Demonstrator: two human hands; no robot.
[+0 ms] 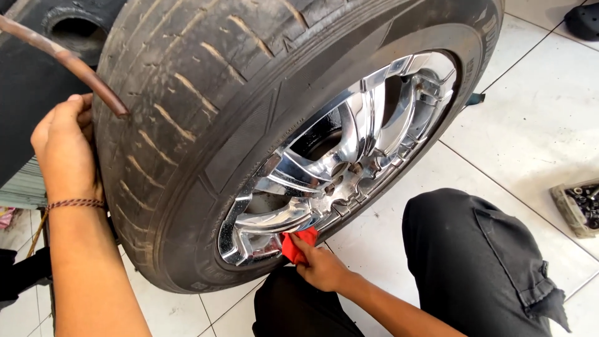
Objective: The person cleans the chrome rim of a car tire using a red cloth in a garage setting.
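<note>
White floor tiles (536, 125) with dark grout lines fill the right half of the view. At about three o'clock, by the right edge, a small grimy tray (577, 209) sits on the floor, holding dark nuts and bolts. At one o'clock, in the far corner, lies a black shoe (583, 22). At eleven o'clock another black tyre (37, 56) rests behind, crossed by a brown hose (62, 59).
</note>
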